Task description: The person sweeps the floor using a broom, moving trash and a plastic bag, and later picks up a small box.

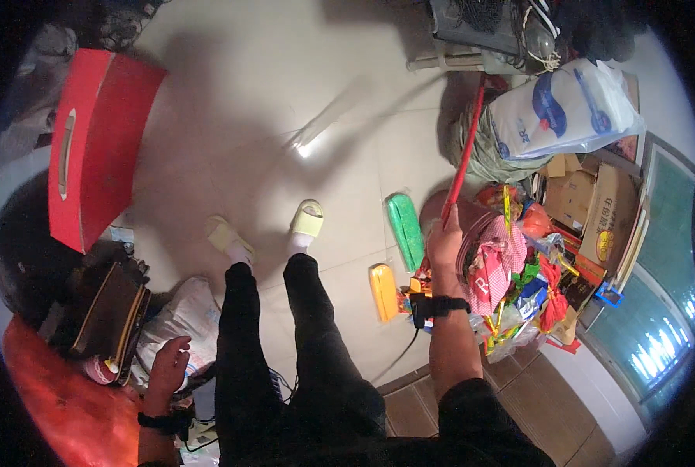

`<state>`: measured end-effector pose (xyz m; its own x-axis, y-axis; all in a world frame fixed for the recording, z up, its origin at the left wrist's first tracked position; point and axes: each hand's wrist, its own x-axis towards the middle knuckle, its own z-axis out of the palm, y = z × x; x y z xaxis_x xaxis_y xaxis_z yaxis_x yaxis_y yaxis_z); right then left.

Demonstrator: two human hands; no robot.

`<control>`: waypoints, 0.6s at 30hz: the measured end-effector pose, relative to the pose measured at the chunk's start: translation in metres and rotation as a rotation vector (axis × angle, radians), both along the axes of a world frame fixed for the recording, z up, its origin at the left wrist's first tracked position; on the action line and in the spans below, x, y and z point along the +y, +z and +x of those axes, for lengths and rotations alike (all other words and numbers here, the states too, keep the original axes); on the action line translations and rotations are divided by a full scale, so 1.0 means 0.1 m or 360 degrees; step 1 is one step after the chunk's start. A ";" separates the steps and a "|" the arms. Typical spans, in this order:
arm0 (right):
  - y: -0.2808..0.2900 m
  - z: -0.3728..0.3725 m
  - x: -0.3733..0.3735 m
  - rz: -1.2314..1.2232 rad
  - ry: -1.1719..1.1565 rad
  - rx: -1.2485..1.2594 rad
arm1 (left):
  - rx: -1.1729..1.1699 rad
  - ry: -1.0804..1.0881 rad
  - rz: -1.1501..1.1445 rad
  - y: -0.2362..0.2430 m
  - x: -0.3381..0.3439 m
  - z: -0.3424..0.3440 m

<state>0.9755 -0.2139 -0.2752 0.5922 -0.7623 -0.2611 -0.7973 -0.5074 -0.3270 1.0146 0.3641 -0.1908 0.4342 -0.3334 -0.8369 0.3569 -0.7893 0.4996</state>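
Note:
My right hand [444, 243] is closed round a long thin red stick [464, 159] that slants up and away to the far right. What its far end touches is hard to make out. Just left of that hand lie a green wrapped bundle [405, 231] and a yellow wrapped bundle [383, 293] on the floor. To its right sits a heap with a pink checked cloth [491, 268] and several colourful packets. Low on the left, my left hand [168, 372] hangs with loosely bent fingers, holding nothing, near a white plastic bag [191, 315].
A tall red box [106, 148] stands at the far left, above a brown bag [112, 315]. At right are a white plastic-wrapped pack [561, 113], cardboard boxes [604, 222] and a glass-paned door [651, 327]. My slippered feet [307, 219] stand on pale tiles.

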 end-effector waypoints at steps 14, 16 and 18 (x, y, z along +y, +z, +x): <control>-0.70 0.70 -1.09 0.0883 -0.0591 -0.0384 | 0.0217 0.0204 0.0085 -0.42 -0.24 -0.31; -0.44 0.23 -1.13 0.0503 0.0088 -0.0425 | 0.0179 0.0208 -0.0092 -0.55 -0.43 -0.21; -0.31 -0.02 -0.51 0.0768 -0.0268 -0.0321 | 0.0305 0.0341 0.0063 -0.44 -0.22 -0.45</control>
<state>0.9739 -0.2652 -0.3065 0.5467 -0.6727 -0.4985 -0.7521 -0.1328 -0.6456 0.9698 0.3424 -0.2352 0.3239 -0.2165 -0.9210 0.6023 -0.7035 0.3772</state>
